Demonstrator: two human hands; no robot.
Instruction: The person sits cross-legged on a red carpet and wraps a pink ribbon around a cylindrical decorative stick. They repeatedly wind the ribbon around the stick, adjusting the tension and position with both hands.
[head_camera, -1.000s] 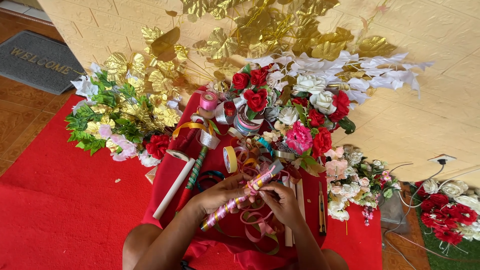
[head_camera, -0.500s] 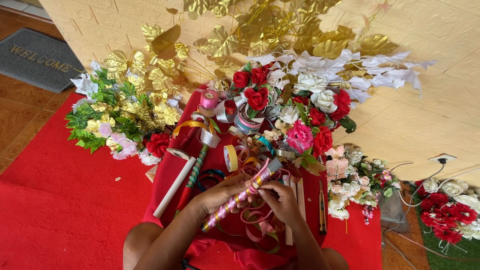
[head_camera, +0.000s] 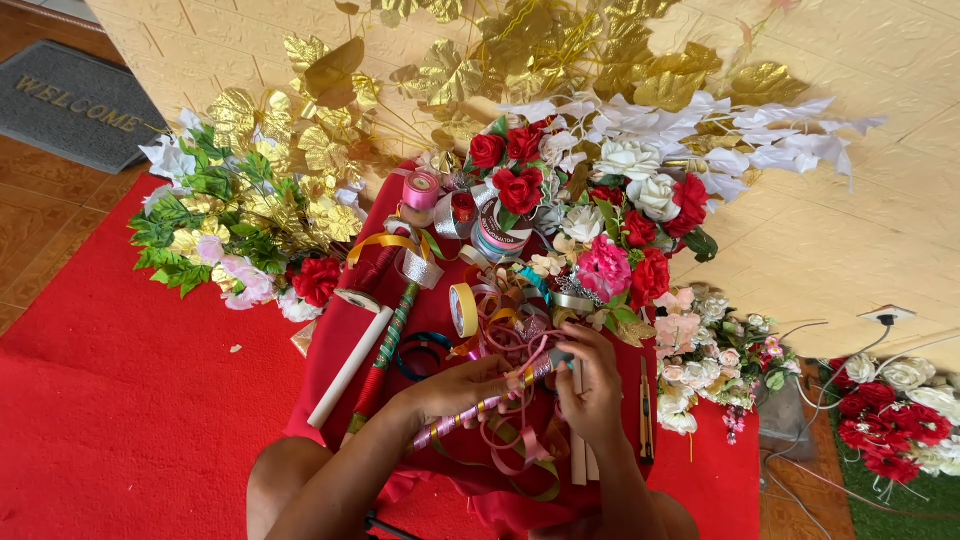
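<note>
A stick wrapped in shiny pink and gold ribbon (head_camera: 470, 412) lies slanted across my lap. My left hand (head_camera: 462, 386) grips it around the middle. My right hand (head_camera: 590, 385) pinches its upper end, where loose pink ribbon (head_camera: 515, 340) curls away. More ribbon loops (head_camera: 520, 450) hang below my hands. I sit on a red cloth (head_camera: 345, 330) strewn with ribbon.
A white stick (head_camera: 345, 370) and a green-and-red wrapped stick (head_camera: 385, 350) lie left of my hands. Tape and ribbon rolls (head_camera: 463, 309) sit above them. Artificial roses (head_camera: 520, 185), gold leaves (head_camera: 320, 80) and white flowers (head_camera: 640, 160) crowd the wall. Red carpet (head_camera: 120, 400) lies left.
My hands and the wrapped stick have stayed almost in place; my right hand's fingers have shifted slightly at the stick's upper end.
</note>
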